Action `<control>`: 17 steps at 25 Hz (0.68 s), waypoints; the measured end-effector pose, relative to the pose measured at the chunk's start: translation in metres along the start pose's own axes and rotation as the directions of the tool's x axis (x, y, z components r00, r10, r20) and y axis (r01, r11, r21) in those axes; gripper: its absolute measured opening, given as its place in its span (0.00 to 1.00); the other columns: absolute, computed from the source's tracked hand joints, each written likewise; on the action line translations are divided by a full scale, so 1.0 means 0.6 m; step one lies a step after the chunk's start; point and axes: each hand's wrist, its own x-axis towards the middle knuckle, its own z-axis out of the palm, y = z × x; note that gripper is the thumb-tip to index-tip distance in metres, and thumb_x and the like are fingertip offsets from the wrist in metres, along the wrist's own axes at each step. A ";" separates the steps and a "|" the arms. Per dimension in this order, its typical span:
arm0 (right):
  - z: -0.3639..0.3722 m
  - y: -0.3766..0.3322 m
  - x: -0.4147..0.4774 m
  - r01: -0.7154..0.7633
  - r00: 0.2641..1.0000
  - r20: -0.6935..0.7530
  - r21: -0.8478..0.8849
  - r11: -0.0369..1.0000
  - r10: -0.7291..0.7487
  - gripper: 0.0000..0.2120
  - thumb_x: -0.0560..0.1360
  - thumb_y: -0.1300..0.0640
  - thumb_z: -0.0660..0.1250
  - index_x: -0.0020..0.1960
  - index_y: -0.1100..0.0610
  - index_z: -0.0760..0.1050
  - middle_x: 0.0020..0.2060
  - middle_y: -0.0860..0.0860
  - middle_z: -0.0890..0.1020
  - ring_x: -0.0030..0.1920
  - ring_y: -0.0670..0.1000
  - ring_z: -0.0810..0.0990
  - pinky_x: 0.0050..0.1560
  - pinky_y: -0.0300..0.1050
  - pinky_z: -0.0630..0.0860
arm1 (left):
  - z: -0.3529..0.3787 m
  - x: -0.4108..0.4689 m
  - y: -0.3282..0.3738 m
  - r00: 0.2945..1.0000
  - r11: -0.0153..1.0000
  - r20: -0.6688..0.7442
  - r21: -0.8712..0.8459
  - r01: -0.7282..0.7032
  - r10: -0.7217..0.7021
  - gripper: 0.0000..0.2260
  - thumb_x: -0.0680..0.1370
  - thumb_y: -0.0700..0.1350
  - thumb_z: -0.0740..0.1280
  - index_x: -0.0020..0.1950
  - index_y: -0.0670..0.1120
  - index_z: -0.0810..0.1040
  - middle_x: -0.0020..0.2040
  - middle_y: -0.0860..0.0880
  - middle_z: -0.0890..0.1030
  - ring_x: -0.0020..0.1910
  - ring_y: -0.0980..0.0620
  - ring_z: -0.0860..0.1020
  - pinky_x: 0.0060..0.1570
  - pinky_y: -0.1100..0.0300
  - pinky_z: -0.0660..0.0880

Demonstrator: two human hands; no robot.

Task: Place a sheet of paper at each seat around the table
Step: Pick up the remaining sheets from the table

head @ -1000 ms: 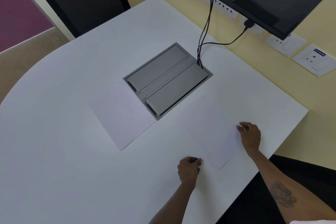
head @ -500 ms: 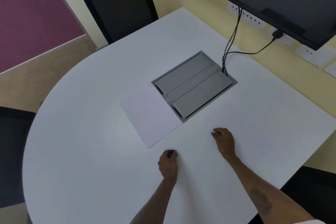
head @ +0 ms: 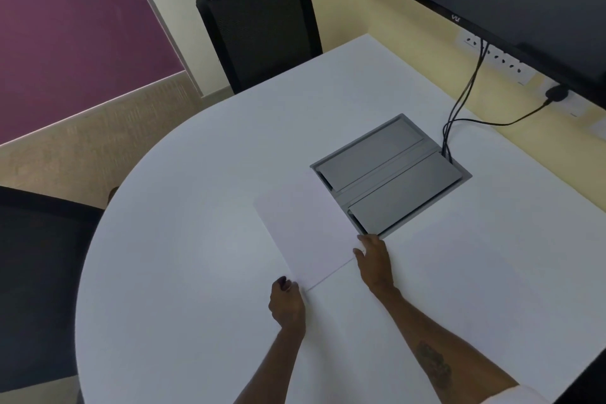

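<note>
A white sheet of paper point(head: 305, 233) lies on the white table point(head: 183, 256), its far corner against the grey cable box. My left hand point(head: 287, 303) has its fingers curled at the paper's near corner. My right hand point(head: 373, 264) pinches the paper's right corner, thumb on top, just in front of the box. The near edge of the paper casts a thin shadow line, slightly raised. I cannot tell whether this is one sheet or a thin stack.
A grey cable box point(head: 390, 174) is set into the table, with black cables point(head: 459, 115) running up to a wall-mounted monitor point(head: 508, 0). One black chair point(head: 262, 26) stands at the far side, another point(head: 36, 272) at the left.
Both hands left the sheet near the right edge of the table and moved left to the paper beside the cable box. My view swung left, bringing two chairs into sight.
</note>
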 end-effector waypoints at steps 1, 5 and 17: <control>0.008 -0.008 0.009 -0.012 1.000 -0.006 -0.007 1.000 0.012 0.19 0.80 0.63 0.64 0.70 0.65 0.73 0.67 0.59 0.75 0.70 0.57 0.71 0.72 0.50 0.68 | 0.000 0.010 0.003 1.000 1.000 -0.012 0.004 0.006 -0.006 0.15 0.77 0.41 0.66 0.64 0.44 0.79 0.59 0.46 0.84 0.60 0.44 0.80 0.63 0.51 0.74; 0.023 -0.025 0.038 -0.059 0.998 -0.020 -0.058 0.997 0.058 0.19 0.79 0.63 0.66 0.70 0.62 0.73 0.66 0.58 0.75 0.69 0.58 0.71 0.69 0.52 0.69 | 0.001 0.040 0.007 0.998 0.999 -0.047 0.019 0.041 -0.041 0.13 0.78 0.42 0.66 0.61 0.44 0.81 0.57 0.43 0.84 0.57 0.41 0.81 0.61 0.49 0.76; 0.039 -0.023 0.044 -0.114 0.993 0.011 -0.201 0.973 0.119 0.26 0.77 0.56 0.70 0.73 0.57 0.69 0.68 0.55 0.70 0.69 0.56 0.68 0.66 0.52 0.68 | 0.018 0.049 0.009 0.997 0.997 0.066 -0.062 0.047 -0.043 0.10 0.75 0.49 0.72 0.52 0.45 0.81 0.47 0.47 0.84 0.50 0.44 0.82 0.57 0.49 0.78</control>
